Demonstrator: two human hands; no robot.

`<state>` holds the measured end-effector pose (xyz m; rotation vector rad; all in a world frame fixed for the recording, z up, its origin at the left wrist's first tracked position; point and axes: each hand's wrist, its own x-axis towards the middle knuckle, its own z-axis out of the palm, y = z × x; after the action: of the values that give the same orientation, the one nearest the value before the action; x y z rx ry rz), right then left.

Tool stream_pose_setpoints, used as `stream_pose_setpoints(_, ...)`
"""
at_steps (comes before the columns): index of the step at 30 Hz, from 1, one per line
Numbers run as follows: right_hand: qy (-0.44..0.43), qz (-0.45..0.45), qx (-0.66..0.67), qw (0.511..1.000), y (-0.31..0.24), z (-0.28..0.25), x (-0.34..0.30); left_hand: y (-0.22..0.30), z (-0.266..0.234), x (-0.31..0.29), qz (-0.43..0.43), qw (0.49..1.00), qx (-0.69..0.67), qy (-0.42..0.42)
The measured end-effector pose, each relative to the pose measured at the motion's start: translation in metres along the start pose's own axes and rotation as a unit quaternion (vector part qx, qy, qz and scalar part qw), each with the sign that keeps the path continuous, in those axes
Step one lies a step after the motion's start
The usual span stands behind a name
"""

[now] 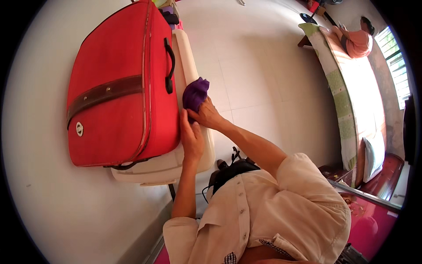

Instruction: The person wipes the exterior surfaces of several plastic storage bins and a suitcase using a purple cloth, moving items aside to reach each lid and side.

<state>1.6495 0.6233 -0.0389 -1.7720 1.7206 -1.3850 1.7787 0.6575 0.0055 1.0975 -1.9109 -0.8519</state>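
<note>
A purple cloth [196, 93] lies bunched at the edge of a cream plastic lid [206, 149]. My right hand [208, 116] is closed on its lower end, the fingertips partly hidden in the folds. Just below, my left hand [191, 137] points upward with fingers stretched out and thumb apart, close to the cloth and the right fingers. Whether its fingertips touch the cloth I cannot tell. Left of both hands, a large red suitcase [110, 57] with a brown strap [107, 90] and a black side handle [169, 66] rests on the lid.
A white wall [35, 154] runs along the left. Pale floor tiles [263, 79] stretch to the right. A bed [358, 97] stands beside a barred window [393, 66], and a person [358, 43] sits at its far end. Dark and coloured items [170, 16] lie behind the suitcase.
</note>
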Motion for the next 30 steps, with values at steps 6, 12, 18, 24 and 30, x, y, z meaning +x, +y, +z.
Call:
stream_pose_setpoints(6,0.061,-0.044,-0.061,0.995,0.004,0.027,0.014,-0.006,0.008,-0.048,-0.005,0.973,0.201,-0.111)
stream_pose_setpoints(12,-0.023,0.01,-0.138,0.99,0.069,0.04,0.103,0.001,0.011,-0.04,0.005,0.974,0.201,-0.1)
stream_pose_setpoints(18,-0.071,0.013,-0.14,0.988,0.123,0.052,0.229,0.01,0.006,-0.031,-0.036,0.969,0.22,-0.106)
stream_pose_setpoints(24,-0.128,0.12,-0.12,0.977,0.17,0.06,0.338,0.011,0.011,-0.03,-0.08,0.964,0.229,-0.106)
stream_pose_setpoints(30,0.01,-0.083,-0.185,0.979,0.164,0.059,0.284,0.006,0.016,-0.03,-0.081,0.96,0.244,-0.109)
